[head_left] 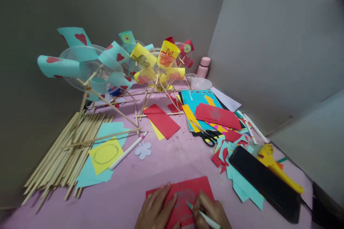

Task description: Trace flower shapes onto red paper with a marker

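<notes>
A red sheet of paper (205, 186) lies at the near edge of the table with a faint flower-like outline on it. My left hand (156, 207) rests flat on its left part, fingers stretched out. In my right hand (211, 209) is a white marker with a green tip (206, 218), its point at the drawn outline. Beyond the sheet lie a white flower cutout (143, 150) and a white marker with a pink end (129, 151). A yellow paper with a drawn oval (106, 154) sits on light blue sheets (91, 175) to the left.
Paper pinwheels on stick stands, one blue (86, 55) and one yellow (169, 55), rise at the back. Bamboo sticks (59, 154) are piled left. Scissors (206, 136), paper scraps (224, 152), a black phone (264, 182) and a yellow glue gun (282, 173) lie right. A pink bottle (203, 68) stands behind.
</notes>
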Available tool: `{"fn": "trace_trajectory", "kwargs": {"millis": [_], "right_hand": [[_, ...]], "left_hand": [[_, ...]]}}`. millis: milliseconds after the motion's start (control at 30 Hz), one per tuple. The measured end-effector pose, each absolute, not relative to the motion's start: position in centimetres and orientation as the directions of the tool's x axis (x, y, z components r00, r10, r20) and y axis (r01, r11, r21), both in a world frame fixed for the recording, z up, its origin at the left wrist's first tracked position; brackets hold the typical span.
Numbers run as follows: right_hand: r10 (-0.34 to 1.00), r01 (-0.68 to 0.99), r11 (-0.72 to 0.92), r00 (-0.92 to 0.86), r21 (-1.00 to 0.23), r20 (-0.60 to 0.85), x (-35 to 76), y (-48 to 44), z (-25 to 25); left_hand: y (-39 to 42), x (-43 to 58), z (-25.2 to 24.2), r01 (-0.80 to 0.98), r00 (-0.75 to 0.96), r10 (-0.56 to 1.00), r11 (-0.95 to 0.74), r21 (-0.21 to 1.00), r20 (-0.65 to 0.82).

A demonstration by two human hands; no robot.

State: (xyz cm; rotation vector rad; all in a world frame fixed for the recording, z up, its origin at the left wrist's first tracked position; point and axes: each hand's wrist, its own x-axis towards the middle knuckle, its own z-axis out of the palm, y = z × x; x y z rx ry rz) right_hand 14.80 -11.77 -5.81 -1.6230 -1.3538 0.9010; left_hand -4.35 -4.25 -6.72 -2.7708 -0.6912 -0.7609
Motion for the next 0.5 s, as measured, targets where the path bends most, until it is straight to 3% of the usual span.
{"fn": "trace_trajectory", "kwargs": {"millis": [200, 500], "right_hand": [[0.979, 0.414, -0.144, 0.191, -0.899, -0.069, 14.6, -11.5, -5.8], [0.996, 0.444, -0.075, 0.085, -0.893, -0.042, 14.7, -10.7, -5.5]], "left_hand": [[-4.3, -4.8, -7.6, 0.470, 0.778, 0.396, -0.882, -0.035, 0.487], [-2.9, -5.0, -8.2, 0.415, 0.787, 0.304, -0.904, -0.098, 0.536]]}}
